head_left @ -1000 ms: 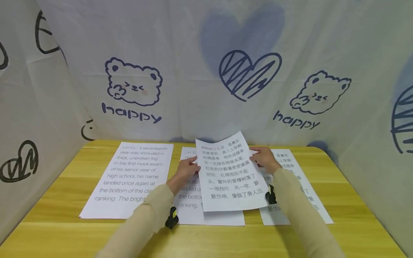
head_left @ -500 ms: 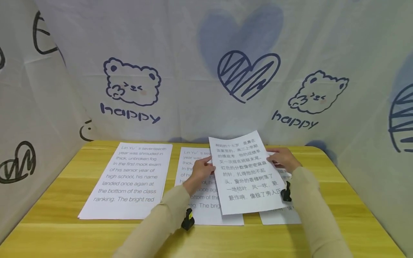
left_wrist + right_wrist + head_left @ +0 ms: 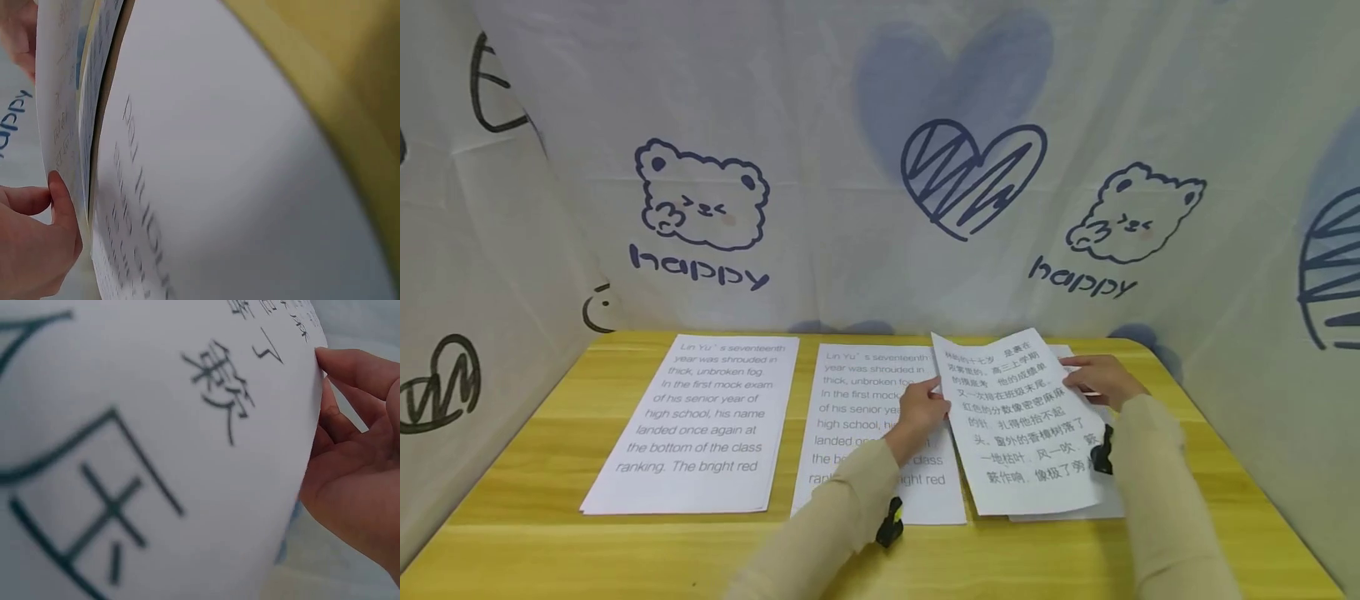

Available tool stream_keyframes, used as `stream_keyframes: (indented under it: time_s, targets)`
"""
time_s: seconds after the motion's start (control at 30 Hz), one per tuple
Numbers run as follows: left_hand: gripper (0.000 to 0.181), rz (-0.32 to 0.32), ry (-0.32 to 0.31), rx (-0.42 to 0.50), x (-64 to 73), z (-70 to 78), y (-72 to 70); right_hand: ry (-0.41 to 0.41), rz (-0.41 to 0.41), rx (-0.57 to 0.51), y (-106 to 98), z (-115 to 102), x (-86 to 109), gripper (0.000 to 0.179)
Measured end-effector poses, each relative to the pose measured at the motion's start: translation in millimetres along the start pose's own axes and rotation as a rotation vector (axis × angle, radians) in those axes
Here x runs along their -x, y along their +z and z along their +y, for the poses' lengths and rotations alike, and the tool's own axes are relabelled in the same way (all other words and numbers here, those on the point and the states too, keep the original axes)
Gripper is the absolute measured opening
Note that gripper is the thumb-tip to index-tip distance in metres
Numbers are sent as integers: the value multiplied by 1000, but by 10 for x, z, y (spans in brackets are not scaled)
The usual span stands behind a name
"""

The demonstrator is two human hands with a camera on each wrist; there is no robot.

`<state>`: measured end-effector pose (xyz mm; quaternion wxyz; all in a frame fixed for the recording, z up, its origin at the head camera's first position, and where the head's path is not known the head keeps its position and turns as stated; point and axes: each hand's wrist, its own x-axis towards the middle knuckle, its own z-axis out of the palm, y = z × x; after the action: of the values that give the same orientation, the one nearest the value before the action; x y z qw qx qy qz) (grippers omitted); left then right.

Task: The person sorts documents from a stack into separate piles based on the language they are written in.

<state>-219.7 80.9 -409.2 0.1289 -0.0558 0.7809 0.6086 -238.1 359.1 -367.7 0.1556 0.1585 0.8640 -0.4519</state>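
A sheet of paper (image 3: pixel 1015 425) printed with Chinese characters is held between both hands, bowed and tilted above the right-hand paper stack (image 3: pixel 1112 500). My left hand (image 3: pixel 921 417) pinches its left edge between thumb and fingers, as the left wrist view shows with the left hand (image 3: pixel 37 237) at the paper's edge. On the opposite edge my right hand (image 3: pixel 1101 379) pinches the sheet; in the right wrist view the right hand (image 3: pixel 362 437) has thumb and fingers on either side of it. The held sheet hides most of the stack under it.
In the middle lies a stack of English-printed paper (image 3: pixel 880 500), partly covered by the left forearm. Another English-printed stack (image 3: pixel 692 425) lies at the left. All rest on a yellow wood-grain table (image 3: pixel 550 550), with a printed white curtain (image 3: pixel 835 250) behind and at the sides.
Both hands have carried the Chinese-printed sheet rightward, from over the middle stack to over the right-hand stack. The sheet's upper edge is a little lower now, and the middle stack shows more.
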Motion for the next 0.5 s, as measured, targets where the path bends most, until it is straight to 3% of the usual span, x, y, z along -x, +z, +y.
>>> stream_keyframes:
  time_s: [0.2, 0.5]
  targets:
    - [53, 25, 38, 3, 24, 27, 196, 7, 15, -17, -131, 149, 48, 60]
    - [47, 86, 140, -82, -30, 25, 399, -17, 35, -43, -229, 279, 58, 57]
